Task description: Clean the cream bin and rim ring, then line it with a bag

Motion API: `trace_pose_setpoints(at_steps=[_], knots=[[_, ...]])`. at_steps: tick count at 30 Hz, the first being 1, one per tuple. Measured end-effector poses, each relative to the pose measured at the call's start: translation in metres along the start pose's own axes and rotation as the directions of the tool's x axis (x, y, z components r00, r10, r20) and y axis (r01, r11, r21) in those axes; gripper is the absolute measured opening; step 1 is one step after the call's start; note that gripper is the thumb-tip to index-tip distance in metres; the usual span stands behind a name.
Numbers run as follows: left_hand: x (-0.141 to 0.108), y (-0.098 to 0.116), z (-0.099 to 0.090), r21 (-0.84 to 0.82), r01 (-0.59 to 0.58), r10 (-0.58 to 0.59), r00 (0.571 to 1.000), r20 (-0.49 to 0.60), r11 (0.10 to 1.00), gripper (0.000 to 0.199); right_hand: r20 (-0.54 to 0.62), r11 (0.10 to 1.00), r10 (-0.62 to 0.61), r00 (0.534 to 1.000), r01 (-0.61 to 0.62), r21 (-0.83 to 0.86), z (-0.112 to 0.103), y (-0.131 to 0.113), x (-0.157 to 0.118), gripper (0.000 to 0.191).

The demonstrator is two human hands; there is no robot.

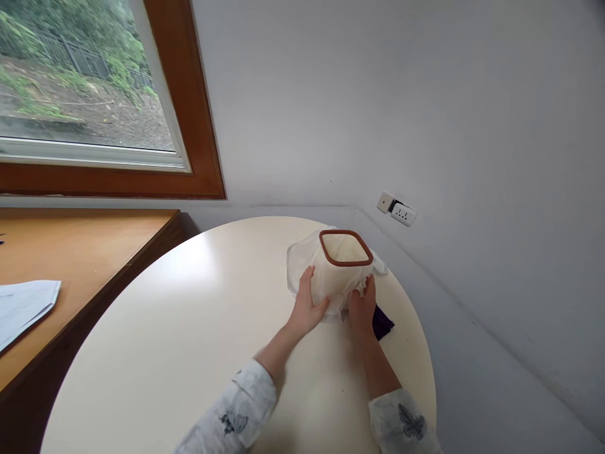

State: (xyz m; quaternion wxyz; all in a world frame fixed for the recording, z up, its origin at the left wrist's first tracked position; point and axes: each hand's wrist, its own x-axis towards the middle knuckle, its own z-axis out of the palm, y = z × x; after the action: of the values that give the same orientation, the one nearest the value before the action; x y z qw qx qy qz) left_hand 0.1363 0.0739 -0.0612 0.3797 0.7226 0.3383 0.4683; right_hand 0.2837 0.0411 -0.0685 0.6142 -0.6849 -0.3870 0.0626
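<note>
A pale bin (pixel 338 277) with a brown rounded-square rim (pixel 350 263) is on the round cream table (pixel 189 353). Thin translucent white plastic (pixel 300 258) hangs loosely around its outside and bunches at both sides. My left hand (pixel 307 306) rests against the bin's left front, thumb and fingers spread apart. At the right front, my right hand (pixel 363 306) has its bent fingers pressed together on the plastic. Just right of that hand lies a dark purple item (pixel 382 323), partly hidden by the hand.
A wooden desk (pixel 118 236) with white papers (pixel 26 309) stands at the left. Behind the table are a white wall with a socket (pixel 403 214) and a brown-framed window (pixel 208 145). The table's right edge runs close to the wall.
</note>
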Motion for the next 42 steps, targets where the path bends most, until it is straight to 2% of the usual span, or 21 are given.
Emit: trace_pose_setpoints(at_steps=[2, 3, 5, 6, 8, 9, 11, 13, 15, 19, 22, 25, 28, 42], knots=[[-0.002, 0.010, -0.024, 0.102, -0.050, 0.051, 0.999, -0.011, 0.994, 0.076, -0.132, 1.000, 0.005, 0.991, -0.005, 0.004, -0.008, -0.009, 0.002, 0.060], [-0.005, 0.016, -0.039, 0.165, -0.073, 0.075, 0.997, -0.004, 0.984, 0.077, -0.181, 0.999, -0.038, 0.983, 0.039, 0.004, -0.013, -0.015, 0.002, 0.059], [-0.016, 0.026, -0.076, 0.282, -0.087, 0.076, 0.996, 0.049, 0.955, 0.078, -0.211, 0.978, -0.208, 0.955, 0.208, -0.021, -0.021, -0.031, -0.004, 0.053], [-0.024, 0.030, -0.095, 0.338, -0.084, 0.055, 0.994, 0.095, 0.937, 0.079, -0.187, 0.953, -0.301, 0.935, 0.300, -0.038, -0.024, -0.038, -0.010, 0.050], [-0.045, 0.036, -0.131, 0.463, -0.089, 0.001, 0.982, 0.187, 0.882, 0.079, -0.020, 0.878, -0.477, 0.879, 0.475, -0.054, -0.026, -0.051, -0.027, 0.047], [-0.057, 0.038, -0.146, 0.521, -0.101, -0.022, 0.974, 0.225, 0.848, 0.077, 0.114, 0.827, -0.552, 0.826, 0.560, -0.048, -0.025, -0.055, -0.037, 0.046], [-0.082, 0.041, -0.169, 0.602, -0.151, -0.058, 0.948, 0.313, 0.784, 0.075, 0.401, 0.705, -0.646, 0.650, 0.709, -0.015, -0.023, -0.059, -0.058, 0.047], [-0.105, 0.041, -0.183, 0.676, -0.183, -0.135, 0.911, 0.389, 0.714, 0.072, 0.621, 0.600, -0.630, 0.465, 0.800, 0.010, -0.020, -0.059, -0.076, 0.050], [-0.122, 0.040, -0.189, 0.727, -0.214, -0.203, 0.875, 0.439, 0.652, 0.071, 0.758, 0.548, -0.551, 0.350, 0.836, 0.012, -0.019, -0.057, -0.088, 0.053], [-0.140, 0.034, -0.187, 0.781, -0.249, -0.265, 0.845, 0.464, 0.573, 0.069, 0.897, 0.544, -0.385, 0.218, 0.839, 0.030, -0.023, -0.054, -0.100, 0.060], [-0.145, 0.028, -0.184, 0.792, -0.271, -0.257, 0.846, 0.467, 0.547, 0.066, 0.952, 0.586, -0.266, 0.150, 0.810, 0.037, -0.025, -0.054, -0.105, 0.061], [-0.147, 0.022, -0.183, 0.794, -0.296, -0.225, 0.854, 0.469, 0.531, 0.066, 0.978, 0.628, -0.169, 0.123, 0.778, 0.011, -0.024, -0.057, -0.108, 0.062], [-0.148, 0.020, -0.184, 0.791, -0.313, -0.202, 0.857, 0.474, 0.525, 0.066, 0.982, 0.652, -0.129, 0.135, 0.758, -0.019, -0.022, -0.060, -0.109, 0.063], [-0.147, 0.025, -0.185, 0.802, -0.323, -0.219, 0.850, 0.480, 0.502, 0.065, 0.979, 0.696, -0.121, 0.167, 0.717, -0.036, -0.022, -0.064, -0.109, 0.059]])
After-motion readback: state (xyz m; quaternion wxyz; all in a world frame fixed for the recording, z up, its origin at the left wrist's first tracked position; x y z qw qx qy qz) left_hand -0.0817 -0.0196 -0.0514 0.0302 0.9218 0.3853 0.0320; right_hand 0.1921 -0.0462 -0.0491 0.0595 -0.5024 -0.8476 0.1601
